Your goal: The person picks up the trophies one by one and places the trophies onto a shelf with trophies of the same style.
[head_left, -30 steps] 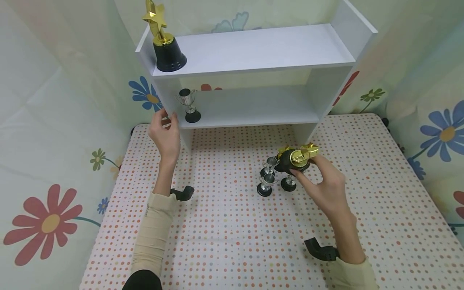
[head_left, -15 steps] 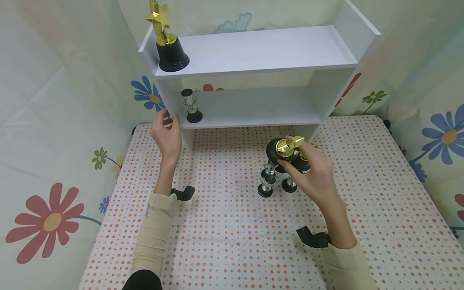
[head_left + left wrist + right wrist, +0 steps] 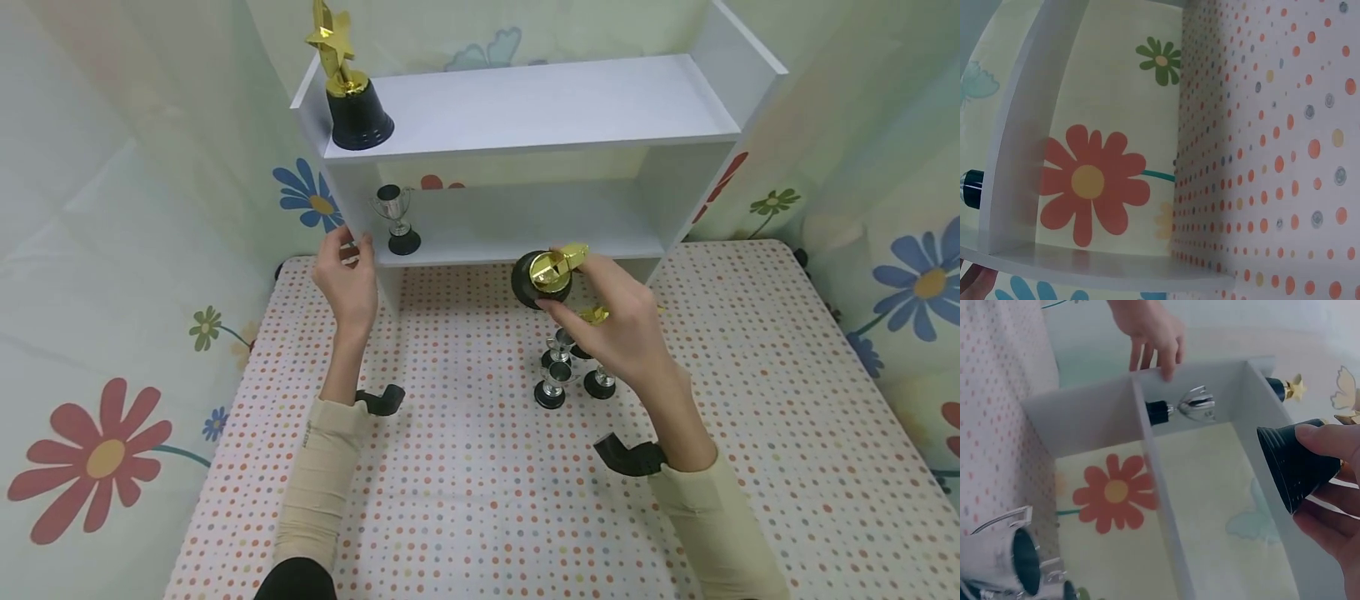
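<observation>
The held trophy [image 3: 542,282] looks like shiny plastic, the little cups [image 3: 555,377] like shiny metal, the shelf [image 3: 525,102] smooth.

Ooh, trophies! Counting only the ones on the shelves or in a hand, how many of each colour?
Gold: 2, a star trophy on the top shelf and a gold-topped trophy in the right hand
Silver: 1, a cup on the lower shelf
Total: 3

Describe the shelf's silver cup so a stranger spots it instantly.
On the white shelf unit, find the lower board. At its left end, by the left hand, the silver cup stands on a black base. Unlike the gold star trophy above, it has handles.
</observation>
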{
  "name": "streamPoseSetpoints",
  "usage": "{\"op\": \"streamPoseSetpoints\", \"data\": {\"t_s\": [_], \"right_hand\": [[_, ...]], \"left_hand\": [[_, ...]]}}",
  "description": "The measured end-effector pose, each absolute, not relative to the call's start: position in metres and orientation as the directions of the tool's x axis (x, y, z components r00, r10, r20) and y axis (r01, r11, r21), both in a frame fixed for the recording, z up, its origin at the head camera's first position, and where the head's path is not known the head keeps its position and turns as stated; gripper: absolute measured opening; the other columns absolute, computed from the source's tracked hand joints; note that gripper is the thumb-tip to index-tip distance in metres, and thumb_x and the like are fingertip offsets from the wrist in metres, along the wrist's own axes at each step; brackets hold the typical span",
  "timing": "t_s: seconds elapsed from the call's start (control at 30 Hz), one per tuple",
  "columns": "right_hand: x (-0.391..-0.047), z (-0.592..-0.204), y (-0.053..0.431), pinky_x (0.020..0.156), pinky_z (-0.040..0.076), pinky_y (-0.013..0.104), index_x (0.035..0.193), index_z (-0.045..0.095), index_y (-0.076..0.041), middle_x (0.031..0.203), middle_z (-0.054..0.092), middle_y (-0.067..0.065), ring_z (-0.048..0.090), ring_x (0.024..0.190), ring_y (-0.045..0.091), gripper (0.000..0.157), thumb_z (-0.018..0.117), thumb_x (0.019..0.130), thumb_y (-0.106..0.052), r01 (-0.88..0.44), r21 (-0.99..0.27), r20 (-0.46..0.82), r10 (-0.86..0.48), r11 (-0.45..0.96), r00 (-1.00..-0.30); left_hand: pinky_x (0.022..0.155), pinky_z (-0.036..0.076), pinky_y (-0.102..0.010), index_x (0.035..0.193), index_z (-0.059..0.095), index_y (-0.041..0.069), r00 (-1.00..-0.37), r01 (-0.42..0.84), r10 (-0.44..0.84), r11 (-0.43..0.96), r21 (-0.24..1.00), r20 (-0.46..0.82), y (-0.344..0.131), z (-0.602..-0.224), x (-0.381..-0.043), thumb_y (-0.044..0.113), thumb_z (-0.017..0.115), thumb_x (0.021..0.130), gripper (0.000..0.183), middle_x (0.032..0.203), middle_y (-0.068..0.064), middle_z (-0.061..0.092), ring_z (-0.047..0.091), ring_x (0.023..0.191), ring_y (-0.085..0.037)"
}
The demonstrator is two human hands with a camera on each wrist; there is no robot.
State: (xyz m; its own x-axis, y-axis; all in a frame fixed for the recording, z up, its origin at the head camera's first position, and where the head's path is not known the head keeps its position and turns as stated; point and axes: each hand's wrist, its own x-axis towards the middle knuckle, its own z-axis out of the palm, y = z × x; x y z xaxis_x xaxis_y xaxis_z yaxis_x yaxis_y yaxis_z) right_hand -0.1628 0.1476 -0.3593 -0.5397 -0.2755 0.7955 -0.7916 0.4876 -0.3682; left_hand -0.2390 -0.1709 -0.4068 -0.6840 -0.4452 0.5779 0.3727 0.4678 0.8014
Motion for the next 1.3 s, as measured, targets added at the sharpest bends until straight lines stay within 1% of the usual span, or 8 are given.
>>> {"op": "streamPoseSetpoints", "data": {"t_s": [0.13, 0.27, 0.4, 0.5, 0.7, 0.97, 1.07, 1.3], "right_hand": [[-0.169, -0.349, 0.142, 0.102, 0.05, 0.021, 0.12, 0.068, 0.005, 0.115, 0.074, 0.019, 0.071, 0.103, 0.034, 0.051, 0.087, 0.073, 0.002, -0.805, -0.362, 0.815, -0.26, 0.47, -0.518], [-0.176, -0.342, 0.137, 0.101, 0.053, 0.028, 0.12, 0.066, 0.007, 0.115, 0.073, 0.02, 0.072, 0.103, 0.035, 0.05, 0.088, 0.076, -0.001, -0.812, -0.349, 0.819, -0.269, 0.467, -0.507], [-0.182, -0.336, 0.13, 0.098, 0.056, 0.034, 0.118, 0.066, 0.008, 0.114, 0.073, 0.021, 0.072, 0.101, 0.036, 0.049, 0.088, 0.075, -0.002, -0.82, -0.337, 0.831, -0.262, 0.463, -0.49], [-0.184, -0.33, 0.126, 0.099, 0.056, 0.033, 0.118, 0.066, 0.008, 0.114, 0.073, 0.021, 0.072, 0.101, 0.036, 0.049, 0.089, 0.076, -0.004, -0.828, -0.325, 0.838, -0.266, 0.457, -0.476], [-0.186, -0.317, 0.116, 0.103, 0.054, 0.031, 0.123, 0.065, 0.008, 0.119, 0.072, 0.02, 0.071, 0.108, 0.034, 0.052, 0.089, 0.078, -0.007, -0.859, -0.307, 0.841, -0.305, 0.409, -0.446], [-0.192, -0.307, 0.102, 0.101, 0.055, 0.033, 0.122, 0.068, 0.006, 0.115, 0.074, 0.018, 0.071, 0.107, 0.032, 0.05, 0.089, 0.08, -0.01, -0.879, -0.26, 0.858, -0.321, 0.399, -0.4], [-0.195, -0.3, 0.098, 0.099, 0.056, 0.034, 0.121, 0.068, 0.006, 0.115, 0.074, 0.017, 0.071, 0.107, 0.031, 0.048, 0.088, 0.08, -0.01, -0.886, -0.247, 0.868, -0.318, 0.392, -0.382], [-0.205, -0.273, 0.09, 0.094, 0.059, 0.034, 0.121, 0.067, 0.008, 0.114, 0.075, 0.019, 0.073, 0.103, 0.031, 0.048, 0.087, 0.083, -0.015, -0.889, -0.211, 0.89, -0.297, 0.406, -0.347]], "left_hand": [[0.075, 0.053, -0.019, 0.124, 0.069, -0.002, -0.686, 0.377, -0.439, 0.468, 0.8, 0.58, -0.169, -0.408, -0.24, 0.01, 0.064, 0.101, 0.027, 0.115, -0.019, 0.07, 0.068, 0.092, -0.026], [0.074, 0.054, -0.023, 0.123, 0.07, -0.001, -0.677, 0.386, -0.456, 0.449, 0.806, 0.578, -0.17, -0.409, -0.241, 0.009, 0.065, 0.1, 0.025, 0.113, -0.018, 0.07, 0.067, 0.09, -0.025], [0.074, 0.054, -0.023, 0.123, 0.07, -0.001, -0.676, 0.378, -0.458, 0.458, 0.805, 0.578, -0.17, -0.409, -0.24, 0.009, 0.065, 0.1, 0.025, 0.114, -0.019, 0.07, 0.068, 0.091, -0.026], [0.075, 0.054, -0.022, 0.123, 0.07, -0.001, -0.68, 0.372, -0.45, 0.47, 0.801, 0.579, -0.17, -0.408, -0.239, 0.009, 0.065, 0.1, 0.026, 0.114, -0.019, 0.07, 0.068, 0.091, -0.027], [0.074, 0.053, -0.019, 0.122, 0.07, -0.003, -0.673, 0.382, -0.433, 0.49, 0.783, 0.599, -0.169, -0.407, -0.238, 0.009, 0.065, 0.1, 0.025, 0.112, -0.021, 0.07, 0.069, 0.09, -0.029], [0.073, 0.052, -0.017, 0.121, 0.069, -0.004, -0.662, 0.393, -0.408, 0.524, 0.755, 0.628, -0.172, -0.408, -0.24, 0.009, 0.063, 0.101, 0.025, 0.112, -0.022, 0.07, 0.069, 0.09, -0.03], [0.073, 0.054, -0.02, 0.121, 0.069, -0.004, -0.667, 0.38, -0.403, 0.54, 0.751, 0.627, -0.172, -0.408, -0.239, 0.009, 0.063, 0.101, 0.025, 0.112, -0.022, 0.07, 0.069, 0.091, -0.03], [0.073, 0.059, -0.033, 0.117, 0.07, -0.005, -0.655, 0.379, -0.418, 0.539, 0.753, 0.629, -0.17, -0.408, -0.242, 0.006, 0.064, 0.1, 0.022, 0.109, -0.022, 0.069, 0.07, 0.088, -0.031]]}}
